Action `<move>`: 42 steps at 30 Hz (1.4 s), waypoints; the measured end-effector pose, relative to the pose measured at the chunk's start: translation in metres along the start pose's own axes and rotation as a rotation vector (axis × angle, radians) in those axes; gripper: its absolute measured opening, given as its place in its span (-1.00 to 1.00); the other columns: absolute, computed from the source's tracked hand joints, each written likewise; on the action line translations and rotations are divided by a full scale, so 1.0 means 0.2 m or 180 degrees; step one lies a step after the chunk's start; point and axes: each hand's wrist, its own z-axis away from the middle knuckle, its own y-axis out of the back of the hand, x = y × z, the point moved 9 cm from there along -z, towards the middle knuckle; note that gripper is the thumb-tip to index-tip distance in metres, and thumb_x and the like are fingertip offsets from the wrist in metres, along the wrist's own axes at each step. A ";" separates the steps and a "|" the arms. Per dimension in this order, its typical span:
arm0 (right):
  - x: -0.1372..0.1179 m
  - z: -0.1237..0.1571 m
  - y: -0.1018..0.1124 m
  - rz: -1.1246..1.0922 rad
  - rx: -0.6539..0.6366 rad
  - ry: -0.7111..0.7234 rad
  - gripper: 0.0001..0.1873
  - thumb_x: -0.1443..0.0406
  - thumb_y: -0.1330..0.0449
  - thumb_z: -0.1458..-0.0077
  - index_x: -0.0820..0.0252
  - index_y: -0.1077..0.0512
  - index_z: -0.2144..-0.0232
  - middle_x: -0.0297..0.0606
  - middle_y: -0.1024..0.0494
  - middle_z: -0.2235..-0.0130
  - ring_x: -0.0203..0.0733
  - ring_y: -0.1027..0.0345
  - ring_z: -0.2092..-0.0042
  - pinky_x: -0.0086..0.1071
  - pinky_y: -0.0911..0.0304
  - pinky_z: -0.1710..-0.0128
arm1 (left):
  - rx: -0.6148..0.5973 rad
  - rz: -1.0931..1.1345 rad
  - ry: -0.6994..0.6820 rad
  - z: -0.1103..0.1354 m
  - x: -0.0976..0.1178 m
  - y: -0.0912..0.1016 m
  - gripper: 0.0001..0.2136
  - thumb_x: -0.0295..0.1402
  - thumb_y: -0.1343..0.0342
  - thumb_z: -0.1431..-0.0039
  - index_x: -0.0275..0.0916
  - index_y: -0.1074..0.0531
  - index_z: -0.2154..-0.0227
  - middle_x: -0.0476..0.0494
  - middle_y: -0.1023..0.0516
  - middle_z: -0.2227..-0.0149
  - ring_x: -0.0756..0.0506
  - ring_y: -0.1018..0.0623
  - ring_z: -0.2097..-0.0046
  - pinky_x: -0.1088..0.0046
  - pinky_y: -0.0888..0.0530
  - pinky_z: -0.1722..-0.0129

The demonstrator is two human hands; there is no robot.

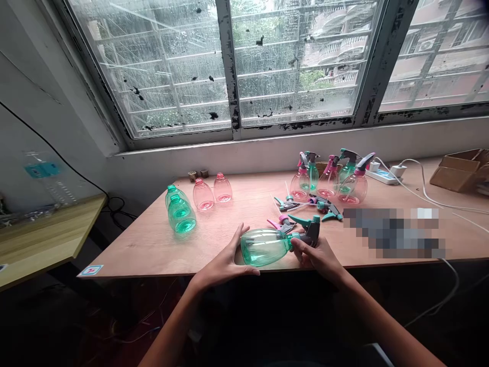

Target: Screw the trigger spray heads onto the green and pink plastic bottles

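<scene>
A clear green spray bottle (263,247) lies on its side in the air over the table's front edge, its base to the left. My right hand (315,255) is closed round its neck, just below the dark grey and green spray head (312,232). At the base, my left hand (227,260) is open, fingers and thumb spread to either side of the bottle; whether it touches is hard to tell. Behind the bottle lie several loose spray heads (328,208), green-grey and pink, with thin tubes.
Headless green bottles (182,216) and pink bottles (204,196) stand at the left. Several bottles with spray heads (352,186) stand at the back right. Beyond them are a power strip (382,176), white cables and a cardboard box (456,172). A blurred patch covers the table's right side.
</scene>
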 end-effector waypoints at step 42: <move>0.03 -0.01 -0.02 -0.0301 -0.0228 -0.0086 -0.54 0.03 -0.35 -0.07 0.17 -0.36 0.13 -0.42 -0.46 0.53 -0.35 -0.18 0.63 -0.44 -0.05 0.61 | 0.0078 -0.0015 0.0272 0.00 -0.03 0.03 -0.32 0.03 0.07 -0.35 -0.10 0.08 -0.41 -0.09 0.13 -0.47 -0.29 0.16 -0.46 0.10 0.17 -0.43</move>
